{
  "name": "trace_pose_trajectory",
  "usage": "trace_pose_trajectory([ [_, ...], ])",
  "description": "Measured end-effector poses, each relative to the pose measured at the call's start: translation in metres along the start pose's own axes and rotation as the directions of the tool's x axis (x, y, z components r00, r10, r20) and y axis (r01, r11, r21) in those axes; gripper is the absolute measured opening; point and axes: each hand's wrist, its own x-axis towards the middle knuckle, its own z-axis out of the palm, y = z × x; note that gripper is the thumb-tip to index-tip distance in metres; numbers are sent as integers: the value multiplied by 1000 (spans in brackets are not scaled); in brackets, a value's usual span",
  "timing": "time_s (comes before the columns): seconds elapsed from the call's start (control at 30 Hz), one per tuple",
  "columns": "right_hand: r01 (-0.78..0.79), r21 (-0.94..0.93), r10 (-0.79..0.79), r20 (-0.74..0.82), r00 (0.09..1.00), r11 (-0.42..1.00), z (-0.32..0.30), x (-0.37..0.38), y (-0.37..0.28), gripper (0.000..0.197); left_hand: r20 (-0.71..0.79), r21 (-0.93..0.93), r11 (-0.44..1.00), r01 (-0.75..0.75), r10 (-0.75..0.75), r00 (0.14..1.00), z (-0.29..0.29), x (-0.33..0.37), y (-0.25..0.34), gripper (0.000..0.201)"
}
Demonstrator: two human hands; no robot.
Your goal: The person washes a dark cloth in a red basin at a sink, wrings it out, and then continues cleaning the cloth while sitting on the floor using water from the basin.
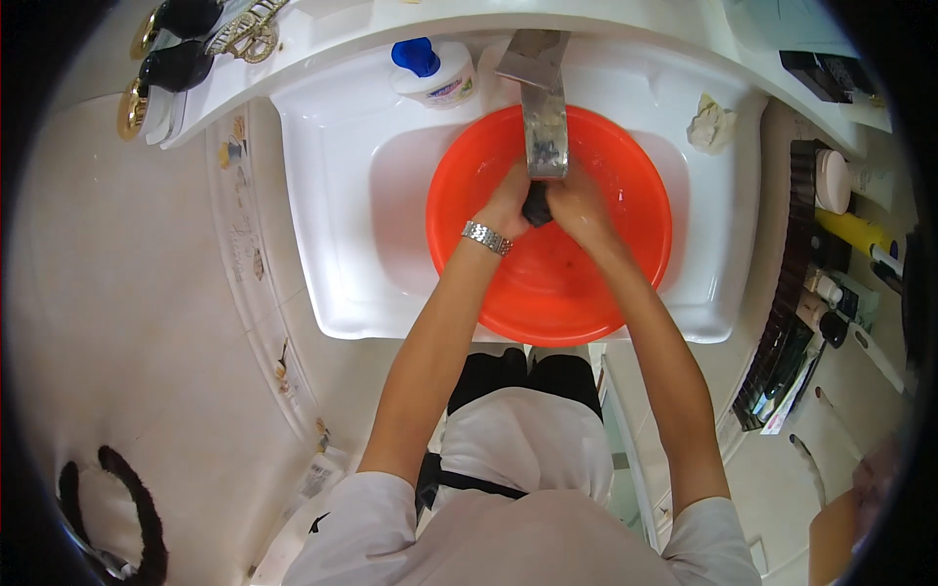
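A: While the left hand [506,203] and the right hand [578,205] are meeting over the red-orange plastic basin [552,303], what are they holding?

B: A small black bundle [536,207]. It is sitting between them, touching both, just beside the near end of the flat metal faucet spout [545,127].

A: How are the fingers standing?

B: They seem to be pinching the bundle from either side, though the spout is hiding the fingertips and the right hand is blurring. A silver link-band wristwatch [487,237] is circling the left wrist.

A: What is lying around them?

B: The basin is resting in a white ceramic sink [327,195], its rim covering part of the front edge. A white bottle with a blue cap [445,80] is standing left of the spout, and a crumpled cream wad [712,125] is lying at the back right.
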Motion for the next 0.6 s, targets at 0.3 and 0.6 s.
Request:
trace_pose_trajectory([
  [0.3,398,-49,-386,-372,844,916,-85,-21,-102,55,62,541,833,-115,97,993,-3,0,-2,19],
  [0.6,580,-459,-706,-166,688,673,-44,-8,-110,58,118,618,711,-335,337,934,-5,6,-4,22],
])
